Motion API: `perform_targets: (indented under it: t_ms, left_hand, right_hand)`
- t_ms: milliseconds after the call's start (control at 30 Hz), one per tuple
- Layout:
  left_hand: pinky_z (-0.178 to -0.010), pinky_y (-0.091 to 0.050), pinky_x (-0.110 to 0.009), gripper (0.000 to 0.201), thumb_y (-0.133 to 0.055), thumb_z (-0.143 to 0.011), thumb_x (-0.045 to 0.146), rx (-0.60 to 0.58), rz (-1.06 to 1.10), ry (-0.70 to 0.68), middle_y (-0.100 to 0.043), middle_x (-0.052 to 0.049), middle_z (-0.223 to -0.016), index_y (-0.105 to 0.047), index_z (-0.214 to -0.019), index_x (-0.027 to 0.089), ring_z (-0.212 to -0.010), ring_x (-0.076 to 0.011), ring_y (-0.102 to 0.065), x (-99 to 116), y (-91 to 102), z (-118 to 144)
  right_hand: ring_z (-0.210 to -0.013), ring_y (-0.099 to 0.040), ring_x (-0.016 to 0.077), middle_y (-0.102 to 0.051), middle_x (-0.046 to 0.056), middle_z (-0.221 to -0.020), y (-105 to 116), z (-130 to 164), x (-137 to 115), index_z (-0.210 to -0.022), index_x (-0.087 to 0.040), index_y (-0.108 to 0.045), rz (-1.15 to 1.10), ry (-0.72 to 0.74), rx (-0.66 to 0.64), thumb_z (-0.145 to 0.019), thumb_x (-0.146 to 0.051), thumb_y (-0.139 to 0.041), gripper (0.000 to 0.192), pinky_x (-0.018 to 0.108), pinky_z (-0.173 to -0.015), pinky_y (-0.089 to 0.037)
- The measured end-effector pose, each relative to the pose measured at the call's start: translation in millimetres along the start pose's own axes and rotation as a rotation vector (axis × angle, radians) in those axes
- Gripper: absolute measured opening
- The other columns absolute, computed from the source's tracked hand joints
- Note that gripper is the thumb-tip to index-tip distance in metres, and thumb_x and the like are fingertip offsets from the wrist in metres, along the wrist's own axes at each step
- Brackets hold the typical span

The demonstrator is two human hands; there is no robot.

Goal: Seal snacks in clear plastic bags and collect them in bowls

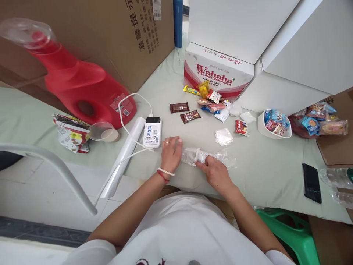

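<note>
Open cloth lies at 3 o'clock of the right hand (216, 173), as far as the black phone (311, 183). At 12 o'clock, a clear strip precedes the two brown snack bars (185, 112), the loose wrapper pile (213, 103) and the Wahaha carton (217, 75). At 9 o'clock of the left hand (171, 152), the power bank (152, 132), its white cable (129, 121) and a plastic roll (124, 158) block passage. At 2 o'clock stands the white bowl (273, 127).

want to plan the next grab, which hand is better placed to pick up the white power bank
Left, likely. The left hand rests just beside the white power bank, while the right hand sits farther off, its grip pinching the clear plastic bag on the table.
</note>
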State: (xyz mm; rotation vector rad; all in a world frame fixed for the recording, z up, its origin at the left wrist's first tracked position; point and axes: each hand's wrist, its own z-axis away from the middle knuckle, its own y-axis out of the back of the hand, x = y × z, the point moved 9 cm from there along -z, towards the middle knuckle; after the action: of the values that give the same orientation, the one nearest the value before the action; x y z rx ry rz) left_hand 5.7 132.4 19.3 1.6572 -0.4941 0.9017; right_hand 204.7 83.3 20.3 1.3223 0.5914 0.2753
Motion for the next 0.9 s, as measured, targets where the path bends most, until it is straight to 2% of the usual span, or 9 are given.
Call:
perform_targets:
  t_ms: [100,167,333,400,500,633,733,833,900]
  left_hand:
    - [-0.109,-0.041,-0.063,0.035,-0.062,-0.090,0.048,-0.189,-0.252,-0.077,-0.058,-0.020,-0.140,-0.071,-0.106,0.018,-0.137,-0.0409,-0.044,18.5,-24.2,0.6]
    - [-0.107,-0.043,-0.062,0.025,-0.073,-0.081,0.041,-0.306,-0.314,-0.134,-0.056,-0.018,-0.143,-0.071,-0.095,0.020,-0.140,-0.0430,-0.040,24.1,-30.7,9.4]
    - [-0.078,-0.054,-0.036,0.005,-0.063,-0.083,0.024,-0.497,-0.009,-0.061,-0.068,-0.004,-0.086,-0.066,-0.084,0.021,-0.084,-0.0217,-0.064,27.8,-24.5,32.4]
    - [-0.068,-0.052,-0.030,0.012,-0.061,-0.086,0.031,-0.534,0.237,0.020,-0.067,0.000,-0.075,-0.066,-0.085,0.020,-0.069,-0.0171,-0.062,34.1,-30.7,37.0]
    - [-0.071,-0.054,-0.030,0.021,-0.056,-0.090,0.030,-0.546,0.393,0.048,-0.073,-0.003,-0.082,-0.072,-0.096,0.018,-0.073,-0.0173,-0.067,48.4,-52.1,39.7]
    - [-0.080,-0.053,-0.032,0.030,-0.047,-0.095,0.020,-0.486,0.028,-0.163,-0.073,-0.007,-0.101,-0.077,-0.101,0.021,-0.092,-0.0205,-0.068,68.7,-75.9,41.0]
    - [-0.070,-0.049,-0.031,0.028,-0.049,-0.100,0.029,-0.469,-0.252,-0.252,-0.068,-0.008,-0.100,-0.077,-0.100,0.025,-0.093,-0.0223,-0.066,73.8,-84.5,45.1]
    - [-0.078,-0.050,-0.034,0.027,-0.058,-0.098,0.034,-0.392,-0.334,-0.285,-0.066,-0.009,-0.107,-0.071,-0.120,0.026,-0.105,-0.0258,-0.061,76.2,-79.5,44.1]
    - [-0.088,-0.050,-0.040,0.048,-0.066,-0.093,0.039,-0.319,-0.356,-0.259,-0.064,-0.013,-0.117,-0.060,-0.137,0.020,-0.112,-0.0302,-0.058,72.1,-72.7,39.9]
  right_hand:
    - [-0.087,-0.048,0.0214,-0.057,0.008,-0.098,1.1,1.9,-0.4,-0.140,-0.034,-0.066,-0.026,0.028,0.031,-0.101,-0.012,-0.042,0.050,0.030,-0.074,-0.039]
    - [-0.089,-0.048,0.0218,-0.056,0.008,-0.100,1.5,4.1,3.6,-0.139,-0.034,-0.067,-0.092,0.030,0.053,-0.098,-0.010,-0.042,0.053,0.032,-0.077,-0.042]
    - [-0.094,-0.048,0.0230,-0.055,0.009,-0.104,0.4,8.6,5.5,-0.128,-0.032,-0.074,-0.218,0.055,0.081,-0.093,-0.005,-0.044,0.053,0.036,-0.085,-0.046]
    - [-0.096,-0.048,0.0242,-0.057,0.009,-0.108,0.0,9.7,2.8,-0.127,-0.031,-0.074,-0.216,0.048,0.084,-0.094,-0.008,-0.046,0.049,0.037,-0.085,-0.046]
    - [-0.102,-0.050,0.0268,-0.059,0.012,-0.121,3.6,13.5,-2.4,-0.128,-0.028,-0.073,-0.233,0.045,0.105,-0.096,-0.015,-0.050,0.041,0.041,-0.087,-0.049]
    - [-0.112,-0.056,0.0269,-0.063,0.013,-0.130,17.3,23.0,0.3,-0.126,-0.024,-0.072,-0.485,0.069,0.156,-0.100,-0.026,-0.050,0.034,0.044,-0.097,-0.052]
    - [-0.097,-0.064,0.0228,-0.071,0.009,-0.107,30.7,26.8,41.1,-0.115,-0.024,-0.074,-0.646,-0.155,0.304,-0.104,-0.039,-0.046,0.033,0.038,-0.089,-0.054]
    - [-0.095,-0.061,0.0261,-0.067,0.011,-0.102,46.5,36.8,99.2,-0.115,-0.020,-0.072,-0.460,-0.513,0.577,-0.101,-0.049,-0.049,0.040,0.042,-0.090,-0.052]
    - [-0.105,-0.057,0.0313,-0.064,0.016,-0.111,42.9,34.1,122.3,-0.119,-0.017,-0.070,-0.324,-0.622,0.571,-0.093,-0.054,-0.059,0.047,0.049,-0.098,-0.047]
